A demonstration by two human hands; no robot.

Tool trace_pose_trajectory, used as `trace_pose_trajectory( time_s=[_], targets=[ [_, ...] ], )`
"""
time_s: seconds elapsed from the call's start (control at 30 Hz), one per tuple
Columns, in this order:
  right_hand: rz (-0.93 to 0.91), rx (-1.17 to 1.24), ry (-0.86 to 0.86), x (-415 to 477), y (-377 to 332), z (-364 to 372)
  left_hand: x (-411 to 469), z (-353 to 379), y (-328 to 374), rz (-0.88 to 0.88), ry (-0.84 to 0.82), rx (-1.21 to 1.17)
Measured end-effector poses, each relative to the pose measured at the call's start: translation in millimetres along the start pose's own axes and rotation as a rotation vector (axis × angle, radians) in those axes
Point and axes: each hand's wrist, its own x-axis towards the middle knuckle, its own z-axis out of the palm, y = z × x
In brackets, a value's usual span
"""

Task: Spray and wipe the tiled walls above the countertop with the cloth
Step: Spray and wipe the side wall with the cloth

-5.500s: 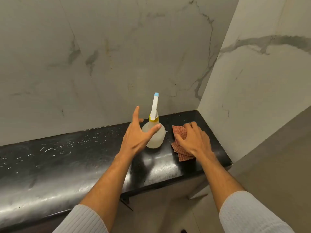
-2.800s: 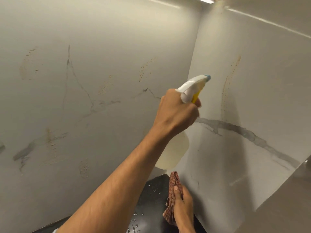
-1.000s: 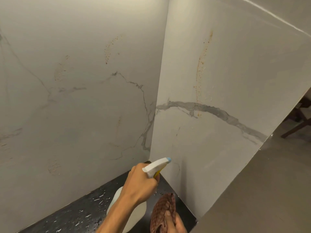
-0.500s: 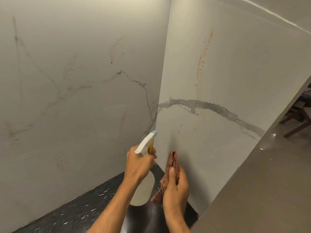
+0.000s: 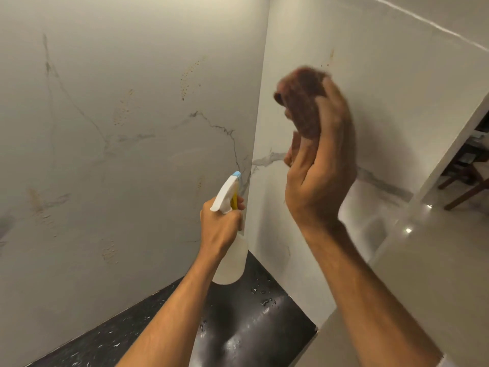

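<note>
Rust-red bunched cloth [image 5: 304, 102], clutched in your right hand [image 5: 320, 178] at one o'clock, faces the spattered white tiled wall [image 5: 397, 88] to scrub it, while your left hand [image 5: 219, 229] grips the translucent spray bottle [image 5: 232, 263] at six o'clock, nozzle ready.

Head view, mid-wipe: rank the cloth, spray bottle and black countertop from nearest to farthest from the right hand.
1. The cloth: gripped in the right hand, raised high.
2. The spray bottle: lower left, held by the left hand.
3. The black countertop: lowest, beneath both hands.
</note>
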Motion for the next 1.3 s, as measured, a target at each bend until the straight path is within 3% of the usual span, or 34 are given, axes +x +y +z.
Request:
trace_pose_trajectory(
  time_s=[0.07,0.1,0.23,0.33,0.43,0.5,0.6,0.67,0.73,0.83,0.9,1.0,1.07,1.13,1.23,1.3],
  targets=[
    [-0.216,-0.150,-0.011,15,3,2,3,-2,0,0.002,0.018,-0.010],
    [-0.276,-0.252,-0.095,16,8,3,3,-3,0,0.006,0.025,-0.015],
    [-0.305,-0.790,-0.710,-6,45,0,1,-5,-1,0.041,0.063,-0.054],
    [-0.448,-1.021,-0.967,-32,56,-4,0,-5,3,0.066,0.097,-0.080],
    [-0.648,-1.103,-1.219,-48,54,-13,-1,-4,15,0.103,0.084,-0.113],
    [-0.651,-1.118,-1.193,-22,53,-7,1,-2,27,0.119,0.054,-0.121],
    [-0.652,-1.200,-0.918,43,54,25,9,4,46,0.133,0.039,-0.131],
    [-0.631,-1.249,-0.838,62,50,40,14,6,57,0.150,0.041,-0.120],
    [-0.635,-1.216,-0.975,43,49,43,19,8,63,0.163,0.038,-0.114],
    [-0.785,-1.178,-1.276,-19,49,19,23,8,66,0.176,0.022,-0.103],
    [-0.731,-1.129,-1.237,-10,52,20,25,6,68,0.198,0.001,-0.095],
    [-0.533,-1.112,-0.913,63,49,50,31,3,75,0.225,0.005,-0.075],
    [-0.453,-1.181,-0.822,102,38,56,34,1,81,0.233,0.022,-0.074],
    [-0.525,-1.156,-0.894,95,39,56,37,0,86,0.234,0.041,-0.083],
    [-0.778,-1.180,-1.179,41,44,30,39,-3,88,0.228,0.049,-0.093],
    [-0.786,-1.202,-1.156,43,48,15,38,-3,88,0.234,0.040,-0.094]
  ],
)
